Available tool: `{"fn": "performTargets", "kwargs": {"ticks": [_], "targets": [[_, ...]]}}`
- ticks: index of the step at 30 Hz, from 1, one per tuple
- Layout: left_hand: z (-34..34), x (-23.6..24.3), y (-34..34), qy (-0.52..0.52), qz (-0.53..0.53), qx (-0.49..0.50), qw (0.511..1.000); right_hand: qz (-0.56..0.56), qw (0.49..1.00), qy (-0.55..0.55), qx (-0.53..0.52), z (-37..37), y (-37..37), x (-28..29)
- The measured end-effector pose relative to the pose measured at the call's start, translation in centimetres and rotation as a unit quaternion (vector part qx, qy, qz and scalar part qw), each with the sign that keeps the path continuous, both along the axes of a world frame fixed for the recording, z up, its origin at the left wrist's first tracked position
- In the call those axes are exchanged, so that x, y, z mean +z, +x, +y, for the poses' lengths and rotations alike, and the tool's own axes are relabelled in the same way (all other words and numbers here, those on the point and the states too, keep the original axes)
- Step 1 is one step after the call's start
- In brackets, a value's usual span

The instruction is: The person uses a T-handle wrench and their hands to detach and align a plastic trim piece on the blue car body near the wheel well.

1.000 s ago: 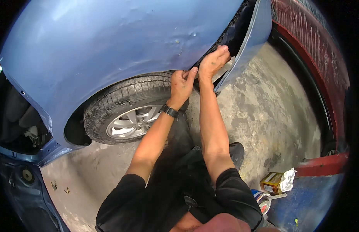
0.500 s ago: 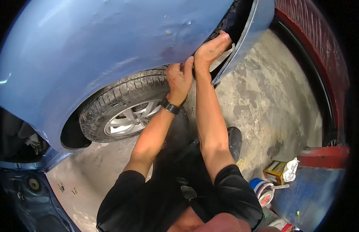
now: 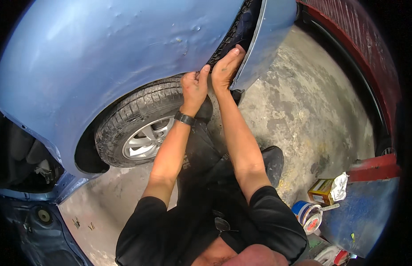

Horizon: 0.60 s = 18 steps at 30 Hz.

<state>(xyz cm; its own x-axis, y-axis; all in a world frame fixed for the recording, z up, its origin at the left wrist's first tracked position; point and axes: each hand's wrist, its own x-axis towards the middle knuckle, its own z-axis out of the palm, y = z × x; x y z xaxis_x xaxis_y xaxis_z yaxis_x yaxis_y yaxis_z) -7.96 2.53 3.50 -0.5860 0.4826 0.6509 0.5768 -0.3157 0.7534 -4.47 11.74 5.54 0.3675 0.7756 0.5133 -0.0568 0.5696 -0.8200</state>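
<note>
My left hand [image 3: 195, 91], wearing a black watch [image 3: 185, 118], has its fingers curled at the edge of the dented blue fender [image 3: 126, 40], just above the wheel [image 3: 141, 142]. My right hand [image 3: 226, 68] reaches up into the dark gap between the fender and a loose blue panel [image 3: 266, 48]. Its fingers are bent and held together; what they grip is partly hidden. A black ridged strip [image 3: 220, 46] runs along the fender's edge just above both hands.
At the right stands a red vehicle body [image 3: 368, 66]. On the concrete floor [image 3: 303, 115], lower right, lie a yellow box [image 3: 321, 190], a tub [image 3: 305, 219] and a blue sheet [image 3: 365, 213]. A blue door [image 3: 24, 221] is at the lower left.
The view has shifted, so the fender and hands appear higher and farther left. Both hands stay at the panel gap; my right hand's fingertips sit slightly lower in it.
</note>
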Motion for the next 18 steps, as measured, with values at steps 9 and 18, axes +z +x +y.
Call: {"fn": "performTargets", "kwargs": {"ticks": [9,18], "targets": [[0.6,0.2,1.5,0.055,-0.024,-0.020,0.998,-0.071,0.985,0.150,-0.054,0.4,0.3,-0.1],[2.5,0.2,2.0,0.050,0.044,0.132,0.989,-0.106,0.983,0.153,-0.002,0.9,2.7,-0.8]]}}
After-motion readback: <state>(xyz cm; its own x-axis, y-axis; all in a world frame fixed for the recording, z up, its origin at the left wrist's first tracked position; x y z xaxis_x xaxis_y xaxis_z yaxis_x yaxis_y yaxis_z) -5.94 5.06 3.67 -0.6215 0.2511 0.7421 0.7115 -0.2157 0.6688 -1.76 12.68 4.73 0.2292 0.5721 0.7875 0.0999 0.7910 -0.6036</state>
